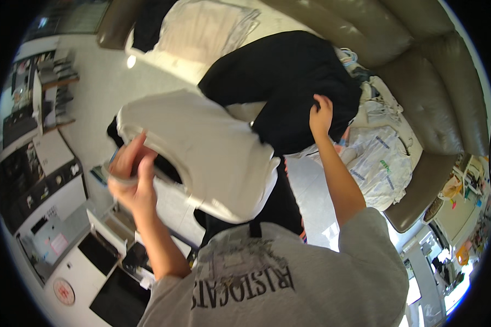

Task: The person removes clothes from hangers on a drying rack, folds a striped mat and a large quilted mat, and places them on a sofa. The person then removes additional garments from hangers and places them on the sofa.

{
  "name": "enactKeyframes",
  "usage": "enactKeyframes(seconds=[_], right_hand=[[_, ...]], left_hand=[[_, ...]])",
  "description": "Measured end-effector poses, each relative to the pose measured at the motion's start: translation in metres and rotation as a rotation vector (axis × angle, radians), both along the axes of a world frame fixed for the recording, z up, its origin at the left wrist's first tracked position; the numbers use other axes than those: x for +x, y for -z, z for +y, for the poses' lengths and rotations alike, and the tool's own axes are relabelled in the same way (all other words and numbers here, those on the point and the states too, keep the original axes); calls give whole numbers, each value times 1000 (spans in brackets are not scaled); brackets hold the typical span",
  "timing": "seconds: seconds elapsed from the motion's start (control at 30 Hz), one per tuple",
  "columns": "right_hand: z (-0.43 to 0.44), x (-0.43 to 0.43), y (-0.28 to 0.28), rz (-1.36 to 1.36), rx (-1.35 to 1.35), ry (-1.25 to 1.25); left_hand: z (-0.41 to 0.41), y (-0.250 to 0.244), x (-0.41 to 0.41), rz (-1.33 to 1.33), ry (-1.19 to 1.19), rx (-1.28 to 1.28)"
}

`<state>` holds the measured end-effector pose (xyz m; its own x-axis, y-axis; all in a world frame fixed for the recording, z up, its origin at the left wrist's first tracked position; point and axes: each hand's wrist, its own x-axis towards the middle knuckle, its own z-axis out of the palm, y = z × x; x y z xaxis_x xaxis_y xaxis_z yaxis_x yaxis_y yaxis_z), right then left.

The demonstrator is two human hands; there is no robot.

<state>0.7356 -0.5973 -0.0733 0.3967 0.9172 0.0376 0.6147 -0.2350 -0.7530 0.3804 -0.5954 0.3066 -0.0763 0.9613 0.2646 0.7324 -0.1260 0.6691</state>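
My left hand [133, 171] is raised at the neck opening of a light grey garment [204, 143]; the fabric's edge lies about the fingers, and motion blurs the grip. That garment spreads in front of my body, its far end pale and wavy. On the sofa, a large black garment [286, 77] is draped with a curved part reaching left. My right hand [322, 114] rests on the black cloth, fingers slightly bent. Beyond it, folded pale clothes [206, 30] are stacked on the seat. A white printed garment [382, 163] lies right of my right forearm.
A brown leather sofa [425, 90] with a light seat cover curves behind the clothes. Coiled cords or hangers [347, 56] lie by its backrest. Chairs [57, 86] stand far left across the tiled floor. A cluttered table [462, 208] stands at right.
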Motion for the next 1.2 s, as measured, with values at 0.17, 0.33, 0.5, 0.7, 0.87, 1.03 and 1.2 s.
enactKeyframes(seconds=[0.17,0.33,0.5,0.7,0.87,1.03,1.2], right_hand=[[-92,-97,-93,373,-127,-1],[-110,-162,-204,653,-74,-93],[-101,-221,-337,780,-3,-371],[-66,-300,-431,-175,444,-585],[-19,-313,-461,-360,336,-489],[12,-313,-475,-67,357,-590],[11,-325,-464,492,158,-668]], left_hand=[[-12,-13,-33,-216,122,80],[-34,-35,-77,-220,127,8],[-37,-54,-114,-224,275,-98],[-7,-82,-111,76,524,161],[2,-133,-115,-21,561,380],[10,-184,-139,-201,646,471],[15,-176,-158,-188,670,314]])
